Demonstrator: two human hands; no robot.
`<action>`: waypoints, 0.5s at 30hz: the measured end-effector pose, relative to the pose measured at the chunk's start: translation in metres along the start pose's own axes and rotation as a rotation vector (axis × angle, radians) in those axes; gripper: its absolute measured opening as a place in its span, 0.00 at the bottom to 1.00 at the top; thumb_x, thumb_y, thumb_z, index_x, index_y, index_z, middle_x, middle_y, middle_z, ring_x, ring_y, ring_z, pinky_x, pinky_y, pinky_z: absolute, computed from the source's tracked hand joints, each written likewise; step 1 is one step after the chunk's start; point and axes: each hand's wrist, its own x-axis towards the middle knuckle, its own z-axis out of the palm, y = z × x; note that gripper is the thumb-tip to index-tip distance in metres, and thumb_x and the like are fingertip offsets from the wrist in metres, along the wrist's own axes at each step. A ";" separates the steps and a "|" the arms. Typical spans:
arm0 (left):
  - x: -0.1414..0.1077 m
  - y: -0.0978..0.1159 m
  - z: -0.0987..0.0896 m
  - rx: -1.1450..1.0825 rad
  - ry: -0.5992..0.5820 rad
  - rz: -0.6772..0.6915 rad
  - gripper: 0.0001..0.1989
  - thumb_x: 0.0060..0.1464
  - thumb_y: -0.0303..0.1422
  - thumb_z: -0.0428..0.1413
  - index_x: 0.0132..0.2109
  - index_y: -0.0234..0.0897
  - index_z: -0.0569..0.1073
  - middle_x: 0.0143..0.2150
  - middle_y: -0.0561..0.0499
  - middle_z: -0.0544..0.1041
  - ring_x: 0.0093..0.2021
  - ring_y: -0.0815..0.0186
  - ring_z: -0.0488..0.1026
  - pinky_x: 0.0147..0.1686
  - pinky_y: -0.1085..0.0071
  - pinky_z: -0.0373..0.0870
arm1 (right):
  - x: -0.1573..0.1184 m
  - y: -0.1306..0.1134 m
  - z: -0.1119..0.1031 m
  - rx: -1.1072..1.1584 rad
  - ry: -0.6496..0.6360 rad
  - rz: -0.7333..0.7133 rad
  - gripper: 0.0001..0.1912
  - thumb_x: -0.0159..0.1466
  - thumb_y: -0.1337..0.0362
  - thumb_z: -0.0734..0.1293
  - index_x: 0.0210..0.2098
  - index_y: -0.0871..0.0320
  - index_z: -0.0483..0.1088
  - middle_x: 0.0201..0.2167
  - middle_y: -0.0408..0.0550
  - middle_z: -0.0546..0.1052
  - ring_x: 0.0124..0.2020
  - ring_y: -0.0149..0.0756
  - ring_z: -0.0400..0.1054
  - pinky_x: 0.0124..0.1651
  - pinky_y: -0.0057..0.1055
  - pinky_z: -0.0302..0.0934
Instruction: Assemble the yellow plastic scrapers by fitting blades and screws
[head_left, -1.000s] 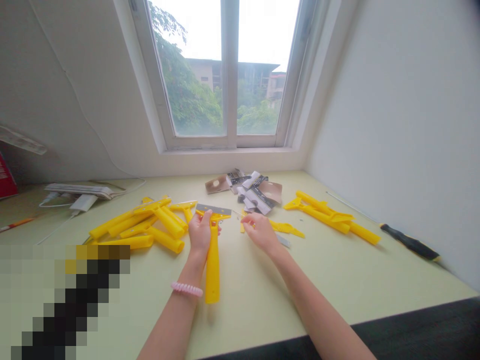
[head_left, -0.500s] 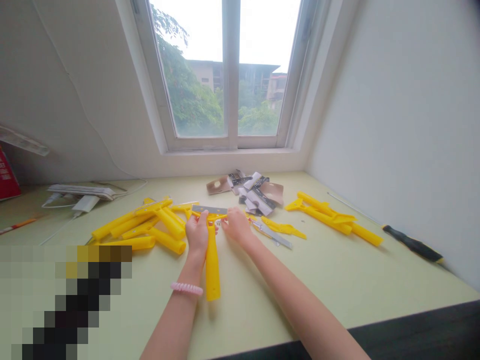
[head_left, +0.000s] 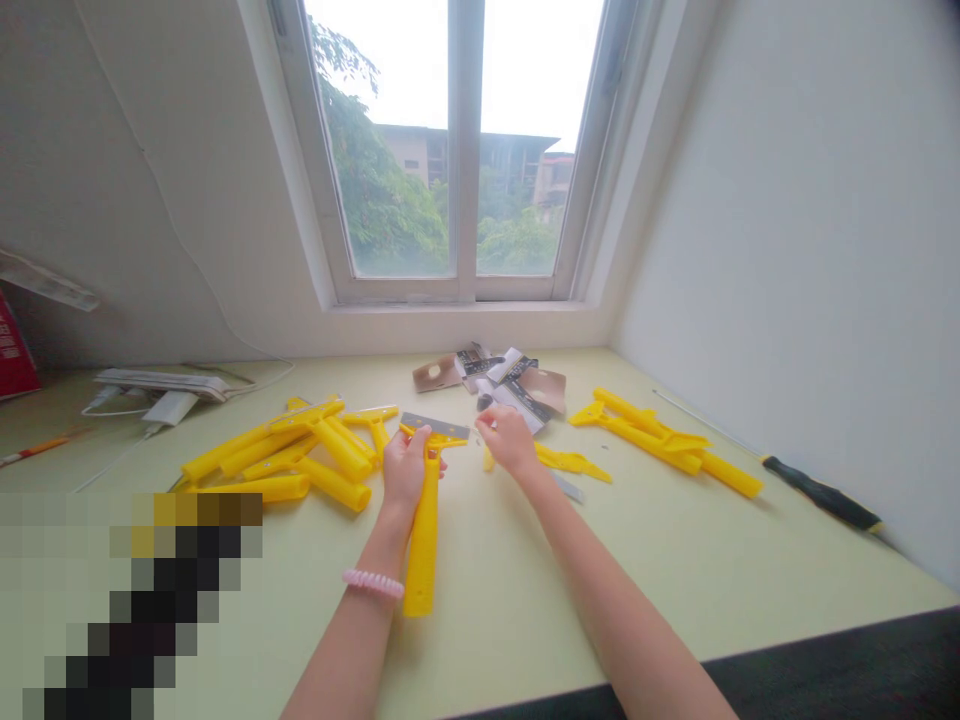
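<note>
My left hand [head_left: 405,470] grips a yellow plastic scraper [head_left: 422,540] at its head, with the long handle running toward me across the desk. A grey metal blade [head_left: 435,427] sits across the top of that scraper. My right hand [head_left: 510,440] hovers just right of the blade, its fingertips pinched together; anything small between them is hard to see. A loose yellow plastic piece [head_left: 574,462] lies just beyond it, and a metal blade [head_left: 568,488] lies partly hidden by my right wrist.
Piles of yellow scrapers lie left [head_left: 300,450] and right [head_left: 645,430] on the pale green desk [head_left: 525,620]. Torn packaging [head_left: 510,385] lies under the window [head_left: 465,150]. A black-and-yellow screwdriver [head_left: 821,505] lies far right; a power strip [head_left: 161,385] lies far left.
My right hand has drawn back from the scraper head, up and to the right, leaving a gap between my hands. The scraper stays in my left hand, and its blade now shows clearly.
</note>
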 end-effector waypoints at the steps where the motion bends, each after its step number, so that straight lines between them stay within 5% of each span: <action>1: -0.001 -0.001 0.002 0.019 -0.032 -0.016 0.10 0.44 0.37 0.53 0.32 0.35 0.63 0.15 0.59 0.64 0.13 0.70 0.66 0.12 0.76 0.63 | 0.000 0.004 -0.007 0.099 0.020 0.031 0.09 0.56 0.66 0.61 0.28 0.59 0.72 0.28 0.48 0.75 0.32 0.34 0.65 0.36 0.29 0.56; 8: -0.013 -0.014 0.016 0.139 -0.204 -0.033 0.11 0.45 0.37 0.52 0.34 0.34 0.65 0.15 0.59 0.64 0.11 0.68 0.65 0.10 0.74 0.62 | -0.010 -0.002 -0.022 0.706 -0.095 -0.030 0.10 0.53 0.59 0.66 0.28 0.59 0.73 0.31 0.47 0.73 0.33 0.33 0.66 0.33 0.27 0.60; 15: -0.015 -0.017 0.020 0.153 -0.246 -0.056 0.12 0.45 0.37 0.53 0.35 0.33 0.65 0.15 0.59 0.63 0.11 0.68 0.66 0.11 0.74 0.62 | -0.011 -0.002 -0.019 0.715 -0.130 0.014 0.09 0.52 0.60 0.65 0.27 0.60 0.74 0.29 0.47 0.74 0.32 0.33 0.67 0.34 0.28 0.61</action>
